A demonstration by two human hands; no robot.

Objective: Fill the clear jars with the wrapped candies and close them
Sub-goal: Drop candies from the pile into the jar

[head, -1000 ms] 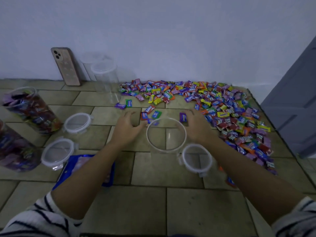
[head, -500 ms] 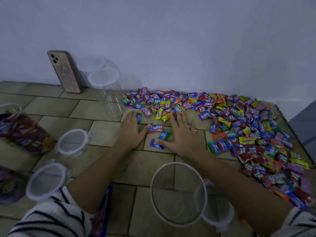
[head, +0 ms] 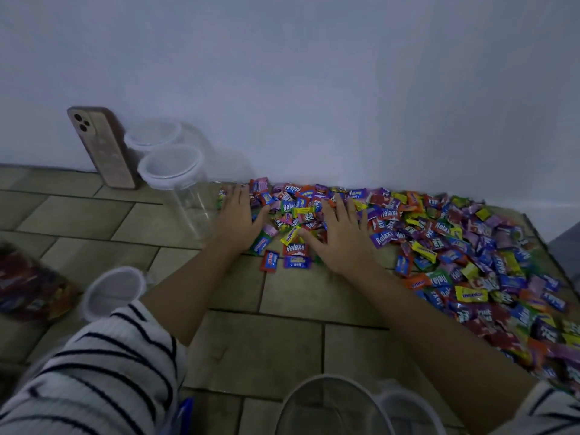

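A wide heap of wrapped candies (head: 464, 246) in many colours covers the tiled floor along the wall and to the right. My left hand (head: 236, 218) lies flat with straight fingers on the heap's left end. My right hand (head: 340, 238) lies flat, fingers spread, on candies near the heap's middle. An open empty clear jar (head: 326, 406) stands at the bottom edge, close to me, with a white-rimmed lid (head: 408, 412) beside it on the right. Two more empty clear jars (head: 179, 183) with lids on stand by the wall.
A phone (head: 102, 149) leans on the wall at the left. A candy-filled jar (head: 28, 284) lies at the far left, with a loose lid (head: 113, 291) next to it. A blue packet (head: 185, 412) peeks out under my left sleeve. A grey door (head: 565, 243) borders the right.
Both hands have moved from beside the open jar forward to the candy heap and now lie flat on it. The view has tipped forward, so the jar sits at the bottom edge.
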